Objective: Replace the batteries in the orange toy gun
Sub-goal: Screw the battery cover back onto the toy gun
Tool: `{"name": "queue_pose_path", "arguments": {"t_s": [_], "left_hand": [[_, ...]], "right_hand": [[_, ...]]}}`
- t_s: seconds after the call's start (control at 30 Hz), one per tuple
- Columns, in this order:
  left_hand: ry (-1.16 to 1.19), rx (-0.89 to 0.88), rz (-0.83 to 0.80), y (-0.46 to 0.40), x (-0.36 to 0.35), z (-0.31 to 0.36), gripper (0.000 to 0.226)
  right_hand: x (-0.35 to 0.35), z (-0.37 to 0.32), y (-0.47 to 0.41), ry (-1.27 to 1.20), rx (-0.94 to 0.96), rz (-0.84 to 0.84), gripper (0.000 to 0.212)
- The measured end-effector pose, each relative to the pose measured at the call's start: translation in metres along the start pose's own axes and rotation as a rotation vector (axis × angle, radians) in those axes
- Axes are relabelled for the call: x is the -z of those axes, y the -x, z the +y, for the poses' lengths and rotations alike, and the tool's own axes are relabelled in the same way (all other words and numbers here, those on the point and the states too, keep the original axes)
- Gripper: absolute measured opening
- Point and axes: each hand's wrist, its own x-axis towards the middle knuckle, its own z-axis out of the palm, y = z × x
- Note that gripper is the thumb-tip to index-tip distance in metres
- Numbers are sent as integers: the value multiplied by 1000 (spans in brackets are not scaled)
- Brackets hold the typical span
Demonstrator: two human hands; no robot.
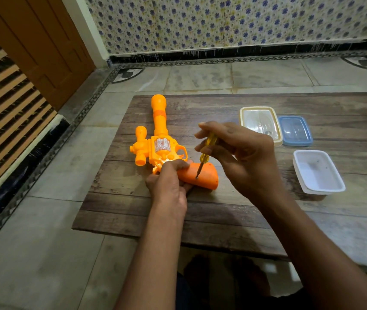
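I see a bright orange toy gun (159, 139) with a darker orange handle (202, 179) and a silver-and-red plate on its body. The screwdriver (207, 151) has a clear yellow handle. The tabletop (222, 211) is brown woodgrain. One lid (260, 124) is cream-rimmed, another lid (295, 130) blue, the tub (317, 173) white. The wall (222, 21) carries blue flowers on white.

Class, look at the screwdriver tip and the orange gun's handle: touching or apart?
Touching. The head view shows the screwdriver, gripped by the right hand, with its tip planted on the toy gun's handle.
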Motion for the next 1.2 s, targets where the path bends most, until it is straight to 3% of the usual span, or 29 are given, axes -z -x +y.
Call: {"name": "queue_pose_path", "arguments": {"t_s": [0.2, 0.33, 0.47, 0.67, 0.8, 1.0, 1.1, 1.2], "left_hand": [[4, -12, -3, 3, 0, 1, 58], [9, -3, -2, 0, 0, 0, 39], [14, -13, -15, -1, 0, -2, 35], [-3, -17, -25, -2, 2, -1, 59], [22, -9, -29, -3, 1, -1, 50], [22, 8, -30, -4, 1, -2, 34], [16, 9, -25, -7, 1, -3, 37], [16, 11, -38, -12, 4, -4, 53]], "right_hand": [[-2, -4, -2, 186, 128, 45, 27], [-1, -1, -2, 94, 59, 17, 28], [1, -2, -3, 109, 70, 18, 27], [-2, -7, -4, 170, 149, 28, 21], [0, -5, -3, 13, 51, -21, 28], [2, 0, -3, 78, 57, 32, 22], [1, 0, -3, 85, 52, 30, 21], [2, 1, -2, 22, -3, 42, 22]]}}
